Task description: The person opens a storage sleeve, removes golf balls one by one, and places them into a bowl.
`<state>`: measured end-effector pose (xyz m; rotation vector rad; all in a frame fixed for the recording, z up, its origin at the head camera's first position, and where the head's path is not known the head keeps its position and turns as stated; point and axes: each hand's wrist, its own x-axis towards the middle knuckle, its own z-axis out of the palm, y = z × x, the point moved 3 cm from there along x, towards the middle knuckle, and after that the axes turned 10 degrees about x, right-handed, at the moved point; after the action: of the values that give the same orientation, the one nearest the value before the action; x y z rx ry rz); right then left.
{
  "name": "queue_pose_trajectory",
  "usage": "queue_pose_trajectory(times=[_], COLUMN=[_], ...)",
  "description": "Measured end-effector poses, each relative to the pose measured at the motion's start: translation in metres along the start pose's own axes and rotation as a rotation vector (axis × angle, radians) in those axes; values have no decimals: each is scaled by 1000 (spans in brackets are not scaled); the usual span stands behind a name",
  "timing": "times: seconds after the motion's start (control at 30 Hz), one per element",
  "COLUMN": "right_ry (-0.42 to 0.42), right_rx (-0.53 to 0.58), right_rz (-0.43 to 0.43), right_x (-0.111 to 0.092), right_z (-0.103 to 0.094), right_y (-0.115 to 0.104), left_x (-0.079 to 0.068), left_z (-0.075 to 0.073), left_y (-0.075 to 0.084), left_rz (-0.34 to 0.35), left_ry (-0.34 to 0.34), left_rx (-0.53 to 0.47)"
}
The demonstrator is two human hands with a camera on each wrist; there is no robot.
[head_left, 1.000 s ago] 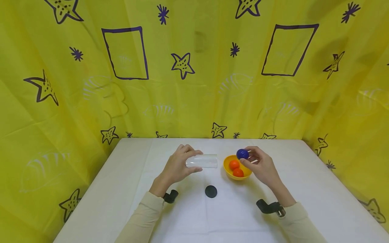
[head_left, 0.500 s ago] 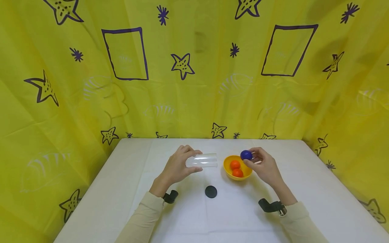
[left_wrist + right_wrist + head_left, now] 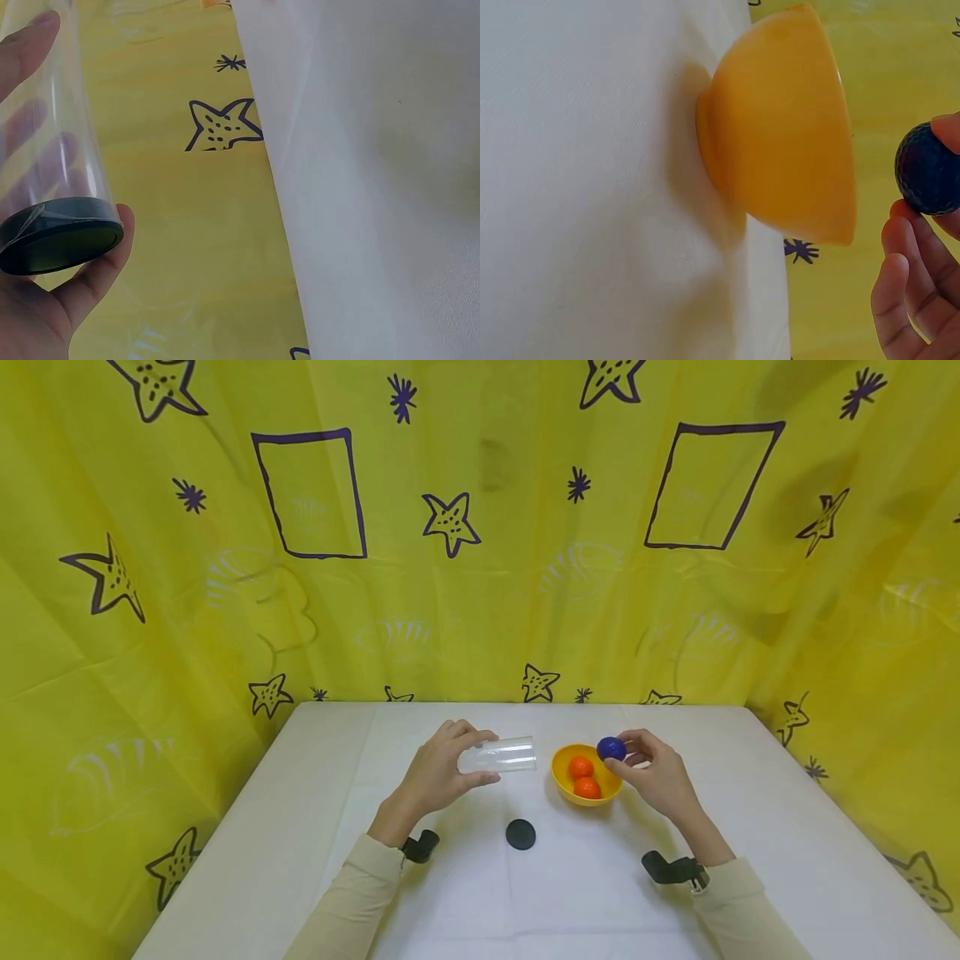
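Note:
My left hand (image 3: pixel 442 764) grips a clear plastic tube (image 3: pixel 498 755) sideways above the table, its far end pointing right toward the bowl. A dark cap (image 3: pixel 64 236) closes the end by my palm, as the left wrist view shows; no ball is inside. My right hand (image 3: pixel 660 777) pinches a dimpled blue golf ball (image 3: pixel 611 749) between thumb and fingers, over the right rim of a yellow bowl (image 3: pixel 562 787). In the right wrist view the golf ball (image 3: pixel 930 169) is apart from the bowl (image 3: pixel 787 127). Two orange balls (image 3: pixel 587 787) lie in the bowl.
A round black lid (image 3: pixel 521 834) lies flat on the white-covered table (image 3: pixel 570 893), in front of the bowl and between my forearms. A yellow curtain (image 3: pixel 510 593) with drawn stars hangs behind the table and along both sides.
My right hand has shifted right with the blue golf ball, from over the bowl to its rim, and slightly lower. The tube's right end has tipped slightly away. The orange balls have shifted slightly.

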<state>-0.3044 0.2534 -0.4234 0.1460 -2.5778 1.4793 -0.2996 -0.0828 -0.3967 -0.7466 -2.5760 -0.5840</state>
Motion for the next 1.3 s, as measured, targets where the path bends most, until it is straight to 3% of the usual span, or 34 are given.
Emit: queue_pose_trajectory(times=[0.73,1.3], right_ry=[-83,-140], right_rx=[-45,-59], right_rz=[43,89], right_x=[4,3], right_z=[7,12], right_y=[24,29], left_x=[-1,-1], left_z=[1,4], left_y=[-3,-4], left_rz=[-24,-13], left_ry=[-17,-41], left_rx=[9,14])
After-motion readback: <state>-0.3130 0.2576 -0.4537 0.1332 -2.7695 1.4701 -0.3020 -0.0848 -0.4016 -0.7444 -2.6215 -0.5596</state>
